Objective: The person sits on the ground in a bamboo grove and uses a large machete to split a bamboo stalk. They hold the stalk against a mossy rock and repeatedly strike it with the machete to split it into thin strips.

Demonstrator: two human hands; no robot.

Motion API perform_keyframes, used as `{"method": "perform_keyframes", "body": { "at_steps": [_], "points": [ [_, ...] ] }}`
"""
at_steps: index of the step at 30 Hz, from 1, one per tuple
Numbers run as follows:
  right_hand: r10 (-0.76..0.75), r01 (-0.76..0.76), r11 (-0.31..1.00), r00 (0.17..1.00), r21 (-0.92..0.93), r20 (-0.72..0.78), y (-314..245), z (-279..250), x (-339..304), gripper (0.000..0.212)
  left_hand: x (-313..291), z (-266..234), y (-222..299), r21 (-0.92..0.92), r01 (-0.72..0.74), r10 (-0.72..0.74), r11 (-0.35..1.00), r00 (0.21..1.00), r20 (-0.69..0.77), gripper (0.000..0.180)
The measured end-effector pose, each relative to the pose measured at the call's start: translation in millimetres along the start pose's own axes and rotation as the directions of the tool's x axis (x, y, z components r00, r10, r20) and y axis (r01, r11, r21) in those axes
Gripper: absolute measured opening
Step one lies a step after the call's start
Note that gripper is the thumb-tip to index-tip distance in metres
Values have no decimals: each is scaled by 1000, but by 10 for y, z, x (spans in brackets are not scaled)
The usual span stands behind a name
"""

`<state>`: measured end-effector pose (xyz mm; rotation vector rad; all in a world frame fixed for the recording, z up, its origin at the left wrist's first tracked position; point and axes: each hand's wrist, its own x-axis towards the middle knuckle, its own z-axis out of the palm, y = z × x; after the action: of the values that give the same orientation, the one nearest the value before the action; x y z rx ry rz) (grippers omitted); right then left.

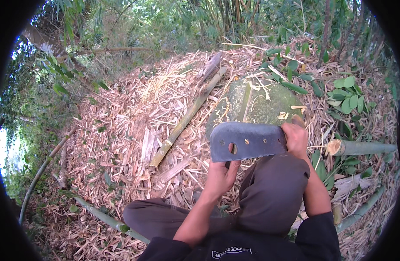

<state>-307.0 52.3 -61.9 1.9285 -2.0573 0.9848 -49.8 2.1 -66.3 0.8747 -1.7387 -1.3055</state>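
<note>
A wide dark cleaver (248,130) with several holes in its blade lies across the view, broad side up, above my raised knee. My right hand (297,138) is closed around its handle. My left hand (224,176) comes up beneath the blade's left end; its thumb shows, while the fingers are hidden behind the metal. I cannot tell whether they grip the blade. Just beyond the cleaver is a mossy rounded stone (276,98), with a split bamboo strip (247,102) and pale chips on it.
A long bamboo pole (187,119) lies left of the stone. A thick cut bamboo stalk (363,148) juts in from the right. Another green pole (102,216) lies at lower left. Dry leaves and shavings (121,130) cover the ground. Bamboo clumps (230,17) stand behind.
</note>
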Motion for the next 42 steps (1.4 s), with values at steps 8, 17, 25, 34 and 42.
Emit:
{"method": "perform_keyframes", "body": {
  "at_steps": [8, 17, 25, 34, 42],
  "points": [
    [8, -13, 999, 994, -44, -111, -35, 78, 12, 36, 227, 19, 48, -221, 38, -62, 974, 993, -103, 12],
    [-159, 151, 981, 986, -125, -56, -75, 13, 22, 38, 109, -132, 255, -183, 3, 8, 983, 998, 60, 30],
    [-268, 244, 942, 960, -232, -79, -116, -50, 85, 67, 103, 28, 157, -643, 321, -339, 696, 935, 100, 26],
    [-177, 180, 982, 982, -50, 71, -177, -286, 110, 57, 121, -28, 276, -273, -93, 106, 957, 994, 32, 34],
    [-235, 232, 969, 972, 88, 27, -247, -30, 215, 49, 276, 32, -247, 195, -389, 390, 900, 920, 33, 51]
  ]
}}
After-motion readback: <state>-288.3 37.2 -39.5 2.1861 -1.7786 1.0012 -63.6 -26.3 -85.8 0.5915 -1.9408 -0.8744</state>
